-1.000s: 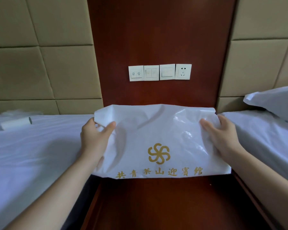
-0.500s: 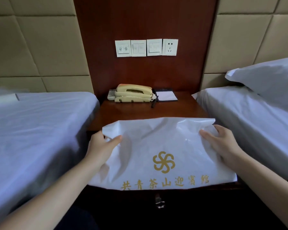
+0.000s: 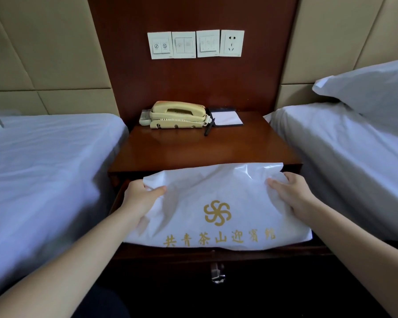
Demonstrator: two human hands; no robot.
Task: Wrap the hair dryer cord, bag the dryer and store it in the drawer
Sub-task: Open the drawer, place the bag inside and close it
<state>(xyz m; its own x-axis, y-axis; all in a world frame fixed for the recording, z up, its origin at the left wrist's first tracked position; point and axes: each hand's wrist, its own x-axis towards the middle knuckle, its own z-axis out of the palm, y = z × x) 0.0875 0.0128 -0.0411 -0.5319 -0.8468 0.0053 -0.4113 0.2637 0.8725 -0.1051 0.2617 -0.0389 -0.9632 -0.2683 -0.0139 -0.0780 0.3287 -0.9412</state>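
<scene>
White sheets cover the two beds, the left bed (image 3: 44,168) and the right bed (image 3: 354,168), which flank the dark wooden nightstand (image 3: 205,150), the landmark here. A pillow (image 3: 372,92) lies on the right bed, beyond the nightstand's right rear corner. At the nightstand's front, the drawer (image 3: 216,253) stands pulled out, a metal handle (image 3: 217,275) hanging on its face. Over the open drawer lies the white bag (image 3: 216,203), printed with a gold pinwheel emblem and a row of gold characters; its lower edge drapes over the drawer front and its upper edge reaches the nightstand's front lip. The dryer itself cannot be seen through the bag. The left hand (image 3: 140,200) pinches the bag's upper left corner, thumb on top; the right hand (image 3: 292,193) clutches the crumpled upper right corner. At the nightstand's back sit a cream telephone (image 3: 177,114) and, right of it, a notepad (image 3: 226,118) with a pen (image 3: 209,129). Above them, on the wood panel, are four wall plates (image 3: 195,44).
</scene>
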